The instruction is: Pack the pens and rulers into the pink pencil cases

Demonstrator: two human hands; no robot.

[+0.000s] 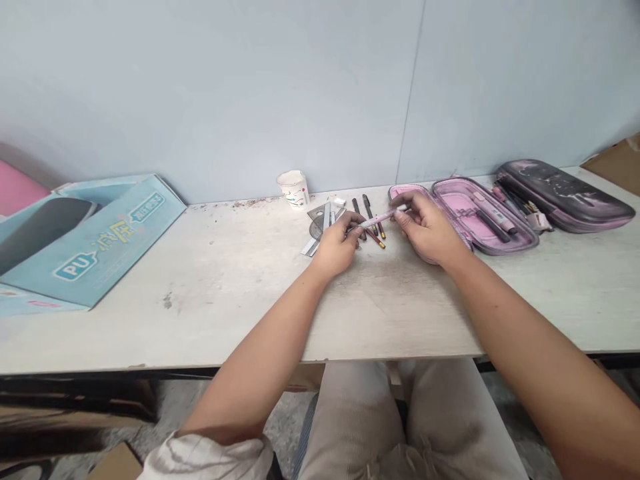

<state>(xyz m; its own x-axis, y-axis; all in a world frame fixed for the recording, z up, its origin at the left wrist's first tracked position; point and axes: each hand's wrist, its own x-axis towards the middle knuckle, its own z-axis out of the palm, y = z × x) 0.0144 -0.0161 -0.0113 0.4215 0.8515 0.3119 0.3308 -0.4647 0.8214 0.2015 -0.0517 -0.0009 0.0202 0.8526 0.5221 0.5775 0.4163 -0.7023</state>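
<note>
A slim, pale pink pen (383,217) is held slantwise above the table between my two hands. The fingers of my left hand (339,248) pinch its lower left end. At its upper right end, my right hand (424,223) grips it with thumb and fingers. Under and behind the hands lie several dark pens and pencils (369,208). Clear rulers and a dark set square (320,223) lie left of them, partly covered by my left hand. Just right of my right hand, a pink-lined pencil case (487,220) lies open with pens and an eraser inside.
A closed dark pencil case (570,197) lies at the right, beside several small stationery pieces (540,220). A paper cup (293,190) stands near the wall, with pencil shavings (255,202) to its left. At the far left sits a light blue box (115,247).
</note>
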